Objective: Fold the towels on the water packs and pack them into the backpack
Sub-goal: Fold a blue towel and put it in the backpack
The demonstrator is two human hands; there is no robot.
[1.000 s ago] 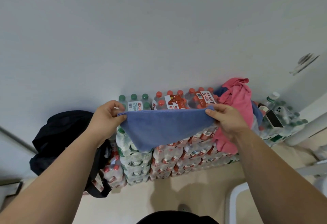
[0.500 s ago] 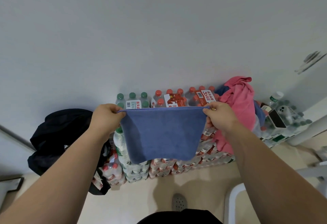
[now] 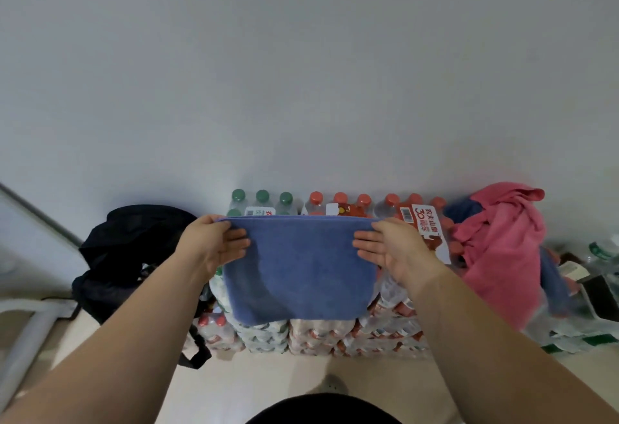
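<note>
Holding blue towel, left hand, right hand, backpack beside water packs

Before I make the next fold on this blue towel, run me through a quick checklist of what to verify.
1. Left hand pinches one top corner of the blue towel: ok.
2. Right hand pinches the other top corner: ok.
3. Top edge level and stretched between the hands: ok.
4. Towel hangs flat, without bunching: ok.
5. Backpack open and ready to take it: cannot tell.
6. Other towels folded: not ok, the pink towel lies crumpled on the water packs.
</note>
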